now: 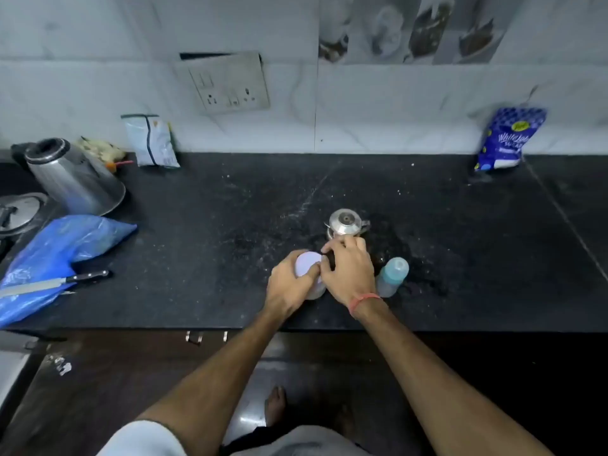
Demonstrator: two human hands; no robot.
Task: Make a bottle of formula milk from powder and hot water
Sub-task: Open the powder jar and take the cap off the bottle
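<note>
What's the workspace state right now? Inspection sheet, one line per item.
Surface: black counter, speckled with white specks.
Job's things: white-lidded container; baby bottle upright at its right; small steel pot behind.
Clutter: steel kettle, blue bag, knife, sugar packet, pouch.
Hands: left hand grips container; right hand fingers at its lid.
Cables: nothing seen.
Surroundings: tiled wall, socket panel.

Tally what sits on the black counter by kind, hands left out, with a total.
Metal vessels: 2, the large kettle and the small pot
Packets and bags: 3, the grey packet, the sugar bag, the blue plastic bag
Knife: 1
White-lidded container: 1
Feeding bottle: 1
Total: 8
</note>
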